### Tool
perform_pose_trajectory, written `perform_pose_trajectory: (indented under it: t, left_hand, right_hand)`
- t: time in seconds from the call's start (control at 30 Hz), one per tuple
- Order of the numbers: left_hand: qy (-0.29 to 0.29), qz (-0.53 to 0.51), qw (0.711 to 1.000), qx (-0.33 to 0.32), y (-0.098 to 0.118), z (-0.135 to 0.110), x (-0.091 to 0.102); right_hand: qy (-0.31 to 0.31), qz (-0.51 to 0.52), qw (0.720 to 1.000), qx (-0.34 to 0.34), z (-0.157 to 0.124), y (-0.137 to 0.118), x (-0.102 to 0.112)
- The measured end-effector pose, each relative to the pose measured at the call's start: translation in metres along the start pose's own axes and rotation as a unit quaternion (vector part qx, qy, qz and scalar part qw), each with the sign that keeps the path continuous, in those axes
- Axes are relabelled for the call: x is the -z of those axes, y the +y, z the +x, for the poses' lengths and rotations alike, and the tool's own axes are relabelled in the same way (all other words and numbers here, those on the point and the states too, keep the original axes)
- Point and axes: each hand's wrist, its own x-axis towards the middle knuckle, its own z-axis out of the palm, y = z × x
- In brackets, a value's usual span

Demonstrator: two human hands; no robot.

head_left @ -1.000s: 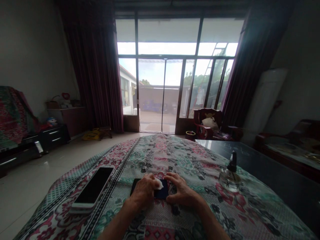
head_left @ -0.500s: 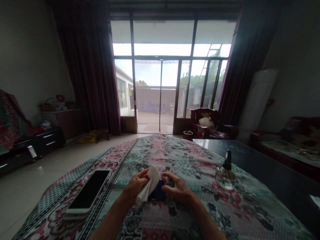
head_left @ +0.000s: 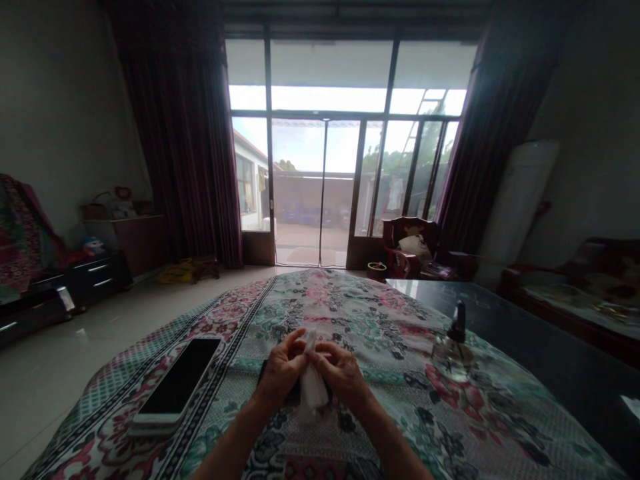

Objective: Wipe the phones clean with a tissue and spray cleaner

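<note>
Both of my hands meet over the flowered cloth point(head_left: 360, 427), pinching a white tissue point(head_left: 313, 387). My left hand point(head_left: 283, 365) grips it from the left, thumb against fingers. From the right, my right hand point(head_left: 343, 368) pinches the same tissue near its upper part. The tissue's lower end hangs down between the hands. Beneath them lies a dark flat object point(head_left: 294, 393), mostly hidden, so its kind does not show. To the left, a large white-framed phone point(head_left: 177, 383) with a black screen rests on the cloth.
A clear glass bottle point(head_left: 453, 357) with a black top stands to the right on the cloth. Beyond it extends a dark table surface point(head_left: 505, 327). A wooden armchair point(head_left: 410, 247) is near the glass doors point(head_left: 300, 193). A low black cabinet point(head_left: 95, 280) stands at the left.
My right hand has moved left and now pinches the tissue, which only my left hand held before. The tissue has turned more upright, and the dark blue object beneath is more covered.
</note>
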Motion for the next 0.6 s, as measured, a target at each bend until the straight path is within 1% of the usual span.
perform_pose_trajectory:
  t: [0.1,0.17,0.23,0.27,0.37,0.4,0.47,0.53,0.6]
  left_hand:
    - [-0.005,0.030,0.999,-0.017,-0.003,0.001,-0.001]
    - [-0.027,0.046,0.998,-0.025,-0.003,0.001,0.000]
    - [-0.048,0.070,0.996,-0.038,0.001,0.001,0.003]
    - [-0.048,0.092,0.993,-0.048,0.003,0.001,0.005]
    - [-0.012,0.205,0.976,-0.078,0.011,0.001,0.014]
    - [-0.002,0.249,0.965,-0.083,0.013,0.001,0.017]
    - [0.000,0.336,0.937,-0.091,0.014,0.000,0.022]
    - [-0.012,0.409,0.907,-0.102,0.013,-0.001,0.026]
    - [-0.025,0.462,0.880,-0.107,0.009,-0.001,0.029]
  right_hand:
    - [0.013,0.071,0.997,-0.043,0.000,0.003,-0.005]
    - [0.018,0.101,0.993,-0.057,0.000,0.003,-0.007]
    - [0.028,0.109,0.992,-0.063,0.002,0.000,-0.003]
    - [0.041,0.100,0.992,-0.064,0.003,-0.001,0.001]
    - [0.098,0.008,0.993,-0.070,0.007,-0.006,0.022]
    - [0.105,-0.054,0.990,-0.073,0.007,-0.007,0.030]
    - [0.111,-0.172,0.977,-0.062,0.006,-0.009,0.043]
    - [0.075,-0.259,0.962,-0.038,0.002,-0.008,0.049]
    - [0.017,-0.312,0.950,0.000,-0.002,-0.006,0.047]
